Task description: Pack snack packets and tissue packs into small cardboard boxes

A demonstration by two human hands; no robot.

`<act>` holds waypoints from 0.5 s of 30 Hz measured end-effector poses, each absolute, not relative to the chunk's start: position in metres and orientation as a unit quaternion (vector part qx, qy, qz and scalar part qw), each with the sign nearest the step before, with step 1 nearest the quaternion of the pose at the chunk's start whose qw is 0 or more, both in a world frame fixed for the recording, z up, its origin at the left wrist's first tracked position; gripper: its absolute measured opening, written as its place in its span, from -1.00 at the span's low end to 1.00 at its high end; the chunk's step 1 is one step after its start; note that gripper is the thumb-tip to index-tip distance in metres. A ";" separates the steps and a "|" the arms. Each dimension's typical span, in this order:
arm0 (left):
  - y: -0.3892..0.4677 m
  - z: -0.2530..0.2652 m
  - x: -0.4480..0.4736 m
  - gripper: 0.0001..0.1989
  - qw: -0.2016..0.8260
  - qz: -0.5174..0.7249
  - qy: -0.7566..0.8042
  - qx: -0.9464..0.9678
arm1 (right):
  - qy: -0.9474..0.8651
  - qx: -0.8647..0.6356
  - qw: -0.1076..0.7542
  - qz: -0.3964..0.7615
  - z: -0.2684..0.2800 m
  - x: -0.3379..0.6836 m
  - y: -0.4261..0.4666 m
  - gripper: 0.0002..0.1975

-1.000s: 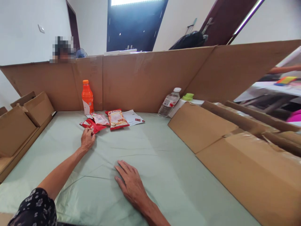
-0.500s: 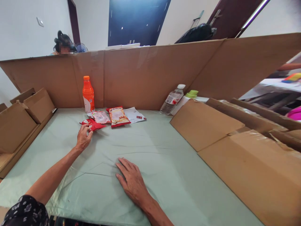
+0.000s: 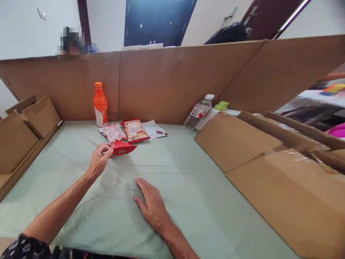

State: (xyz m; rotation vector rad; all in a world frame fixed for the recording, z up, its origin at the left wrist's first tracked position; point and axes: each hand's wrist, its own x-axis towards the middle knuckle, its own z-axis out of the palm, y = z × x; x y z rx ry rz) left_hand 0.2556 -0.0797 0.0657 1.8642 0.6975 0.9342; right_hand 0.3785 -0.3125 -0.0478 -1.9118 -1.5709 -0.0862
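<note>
The left hand (image 3: 99, 162) pinches the near edge of a small red foil snack packet (image 3: 122, 148), lifted just off the pale green cloth-covered desk (image 3: 205, 201). The right hand (image 3: 151, 205) lies flat, fingers spread — at five o'clock from the packet. Other snack packets (image 3: 125, 131) and an orange plastic bottle (image 3: 100, 105) sit at twelve; brown cardboard walls (image 3: 161, 86) bound the far edge.

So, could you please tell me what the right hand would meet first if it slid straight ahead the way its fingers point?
The right hand lies flat on the green cloth, fingers pointing up-left. Straight on, it would likely meet the red packet pinched in the left hand, though depth is hard to judge.
</note>
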 end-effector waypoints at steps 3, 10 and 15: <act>-0.095 0.070 0.253 -0.76 0.493 0.350 0.264 0.751 | -0.602 -0.727 0.329 -0.037 -0.045 0.379 -0.313 -0.50; -0.114 0.065 0.227 -0.79 0.524 0.288 0.257 0.759 | -0.609 -0.722 0.327 -0.015 -0.036 0.379 -0.312 -0.59; -0.120 0.047 0.194 -0.77 0.540 0.248 0.286 0.751 | -0.601 -0.730 0.324 -0.013 -0.038 0.379 -0.312 -0.64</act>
